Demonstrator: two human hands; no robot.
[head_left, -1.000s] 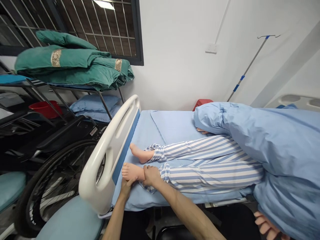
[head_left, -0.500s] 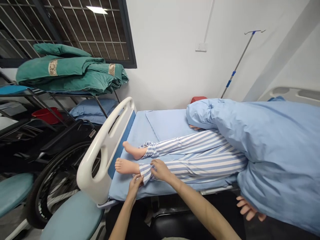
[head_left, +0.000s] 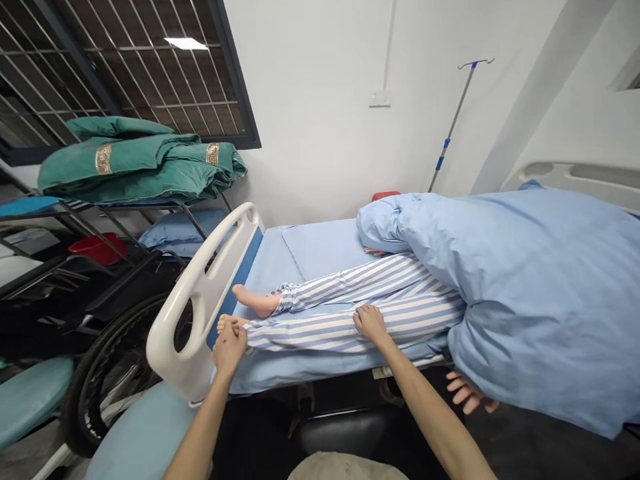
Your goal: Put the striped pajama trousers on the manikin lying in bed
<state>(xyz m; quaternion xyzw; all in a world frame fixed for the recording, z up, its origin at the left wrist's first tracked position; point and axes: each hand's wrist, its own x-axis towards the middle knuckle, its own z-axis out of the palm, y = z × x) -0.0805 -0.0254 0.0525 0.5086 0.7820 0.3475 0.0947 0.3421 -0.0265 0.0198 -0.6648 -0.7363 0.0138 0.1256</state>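
A lying figure in blue-and-white striped trousers [head_left: 350,313] stretches along the bed, its upper body under a pale blue quilt [head_left: 540,280]. My left hand [head_left: 230,347] is shut around the near bare foot [head_left: 227,325], mostly hiding it. My right hand [head_left: 371,323] grips the fabric of the near trouser leg around mid-leg. The far bare foot [head_left: 254,301] rests on the blue sheet [head_left: 320,247], untouched. The figure's own hand [head_left: 467,393] hangs from below the quilt's edge, apart from mine.
A white bed footboard [head_left: 193,307] stands just left of my left hand. Beyond it are a wheelchair wheel [head_left: 115,377] and a shelf with green folded quilts [head_left: 135,167], a blue pillow [head_left: 180,233] and a red basin [head_left: 95,248]. An IV pole [head_left: 453,120] rises behind the bed.
My right hand has slid from the trouser cuff up the leg. My left hand has moved onto the near foot. The near trouser leg now reaches the ankle, and the view has shifted.
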